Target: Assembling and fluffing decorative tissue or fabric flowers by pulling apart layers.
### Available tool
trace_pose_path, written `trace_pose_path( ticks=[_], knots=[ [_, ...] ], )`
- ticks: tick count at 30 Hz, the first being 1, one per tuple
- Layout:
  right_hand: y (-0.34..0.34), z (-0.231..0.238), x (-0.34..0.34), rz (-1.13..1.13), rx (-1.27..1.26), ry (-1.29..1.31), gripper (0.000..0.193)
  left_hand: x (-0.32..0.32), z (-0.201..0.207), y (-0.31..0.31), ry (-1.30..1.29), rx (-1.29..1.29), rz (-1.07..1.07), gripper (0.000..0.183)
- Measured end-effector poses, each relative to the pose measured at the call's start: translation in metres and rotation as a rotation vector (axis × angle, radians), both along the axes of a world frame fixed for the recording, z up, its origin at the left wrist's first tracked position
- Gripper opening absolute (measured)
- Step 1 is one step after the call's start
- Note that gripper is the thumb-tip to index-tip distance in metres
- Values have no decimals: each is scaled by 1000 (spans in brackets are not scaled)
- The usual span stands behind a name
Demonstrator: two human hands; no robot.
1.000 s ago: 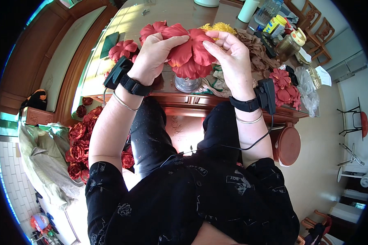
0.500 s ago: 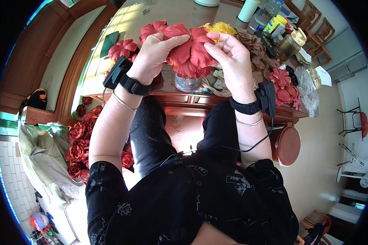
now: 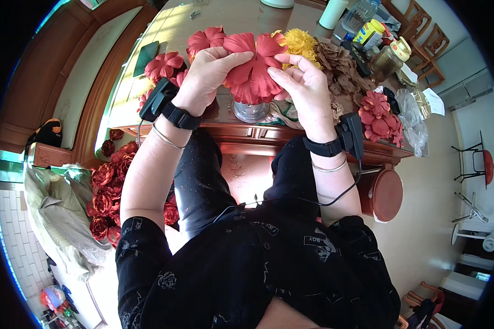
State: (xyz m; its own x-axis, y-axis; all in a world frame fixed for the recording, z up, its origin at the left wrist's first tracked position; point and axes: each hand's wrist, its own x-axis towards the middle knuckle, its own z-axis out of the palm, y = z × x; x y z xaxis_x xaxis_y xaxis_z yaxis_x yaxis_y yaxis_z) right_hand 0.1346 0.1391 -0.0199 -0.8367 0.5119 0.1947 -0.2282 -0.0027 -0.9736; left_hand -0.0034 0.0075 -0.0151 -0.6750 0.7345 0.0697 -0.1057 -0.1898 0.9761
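Note:
A red artificial flower petal layer (image 3: pixel 253 74) is spread between my hands above the table's front edge. My left hand (image 3: pixel 209 71) pinches its left side, thumb lying on the petals. On the right side, my right hand (image 3: pixel 304 82) grips a petal edge between thumb and fingers. Just below the petals stands a clear container (image 3: pixel 251 112), its top hidden by them. Loose red petal pieces (image 3: pixel 164 66) lie to the left of my left hand, and another red piece (image 3: pixel 207 38) is behind it. Yellow frilled pieces (image 3: pixel 300 44) sit behind my right hand.
Brown frilled pieces (image 3: pixel 343 68) and a pile of red petals (image 3: pixel 380 118) lie on the right of the table. Jars and bottles (image 3: pixel 387 60) crowd the far right. Finished-looking dark red flowers (image 3: pixel 107 189) fill the lower left. A round red stool (image 3: pixel 386 194) stands at right.
My right hand has shifted slightly left and down along the petals. The red layer now faces up more openly, showing more of the yellow pieces behind. My left hand has barely moved.

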Motion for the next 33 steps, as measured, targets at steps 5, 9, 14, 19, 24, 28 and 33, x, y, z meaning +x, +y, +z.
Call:
trace_pose_path(
  ticks=[5, 9, 14, 19, 24, 28, 33],
  knots=[
    [-2, -6, -1, -18, 38, -35, 32, -5, -7, 1, 27, -65, 6, 17],
    [-4, -13, -2, -15, 51, -33, 31, -3, -10, 3, 47, -48, 19, 14],
    [-7, -29, -4, 13, 45, -33, 32, -7, -15, 6, 84, -51, 20, 12],
    [-4, -21, -3, 20, 79, -45, 29, -8, -16, 6, 89, -9, 15, 14],
    [-2, -5, 2, -27, 55, -1, 30, -5, -10, 5, 77, -8, 4, 18],
    [-9, -4, 9, -28, 91, 38, 36, -7, -11, 2, 71, -32, -21, 17],
    [-9, -11, 10, 36, -75, 68, 37, -8, -13, 2, 44, -22, -41, 15]
  ],
)
